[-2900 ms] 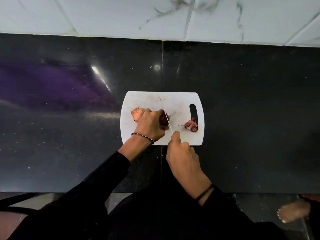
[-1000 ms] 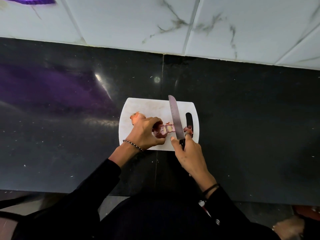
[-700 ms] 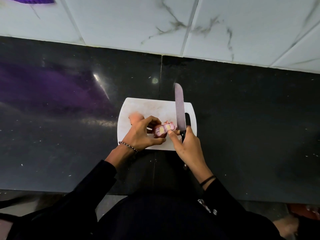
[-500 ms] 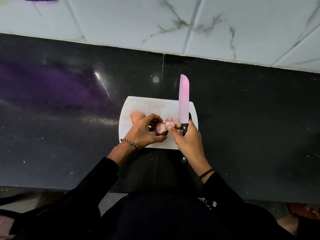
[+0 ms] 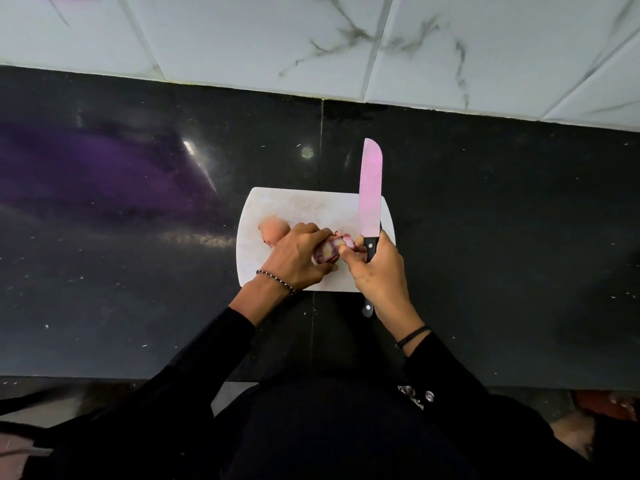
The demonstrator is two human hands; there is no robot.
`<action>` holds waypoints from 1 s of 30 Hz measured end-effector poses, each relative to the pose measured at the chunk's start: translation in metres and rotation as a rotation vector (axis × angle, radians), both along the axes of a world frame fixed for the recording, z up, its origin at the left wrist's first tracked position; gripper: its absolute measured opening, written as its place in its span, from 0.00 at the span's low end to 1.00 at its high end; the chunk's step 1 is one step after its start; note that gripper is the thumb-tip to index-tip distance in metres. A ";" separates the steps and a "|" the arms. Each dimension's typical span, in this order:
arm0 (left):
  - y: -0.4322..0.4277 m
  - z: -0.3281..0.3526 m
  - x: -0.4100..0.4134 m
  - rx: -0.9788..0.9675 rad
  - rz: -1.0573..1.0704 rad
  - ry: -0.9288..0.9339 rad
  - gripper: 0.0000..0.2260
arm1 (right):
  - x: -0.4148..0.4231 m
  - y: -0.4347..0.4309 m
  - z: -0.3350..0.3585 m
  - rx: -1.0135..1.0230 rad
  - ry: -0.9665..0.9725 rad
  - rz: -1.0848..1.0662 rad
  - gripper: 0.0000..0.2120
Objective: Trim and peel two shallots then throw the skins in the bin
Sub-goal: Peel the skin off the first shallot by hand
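A white cutting board lies on the black counter. My left hand grips a trimmed purple shallot above the board, its cut end facing up. My right hand holds a black-handled knife with the blade pointing away from me, and its thumb presses on the shallot's skin. A second, unpeeled shallot rests on the board just left of my left hand.
The black stone counter stretches to both sides of the board. A white marbled tile wall rises behind it. The counter's front edge runs just in front of my body. No bin is in view.
The knife went from cutting down on the shallot to pointing away, blade lifted. My left hand raised the shallot off the board, and my right thumb moved onto its skin.
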State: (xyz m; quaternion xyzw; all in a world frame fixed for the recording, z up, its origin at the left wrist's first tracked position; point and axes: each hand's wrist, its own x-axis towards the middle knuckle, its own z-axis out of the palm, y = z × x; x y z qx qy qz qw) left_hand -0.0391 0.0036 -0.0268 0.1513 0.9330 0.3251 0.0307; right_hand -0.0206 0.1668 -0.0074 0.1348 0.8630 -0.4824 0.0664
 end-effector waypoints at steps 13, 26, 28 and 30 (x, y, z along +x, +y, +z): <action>-0.004 0.001 0.004 0.247 0.005 -0.184 0.30 | 0.009 0.006 0.020 -0.674 -0.219 -0.220 0.11; -0.003 0.001 0.004 0.481 0.042 -0.379 0.29 | 0.001 0.017 0.027 -0.909 -0.381 -0.272 0.10; 0.000 -0.002 0.003 0.504 0.058 -0.396 0.29 | -0.003 0.020 0.025 -0.906 -0.396 -0.259 0.08; 0.003 -0.005 0.005 0.541 0.081 -0.413 0.29 | -0.005 0.022 0.025 -0.867 -0.383 -0.251 0.07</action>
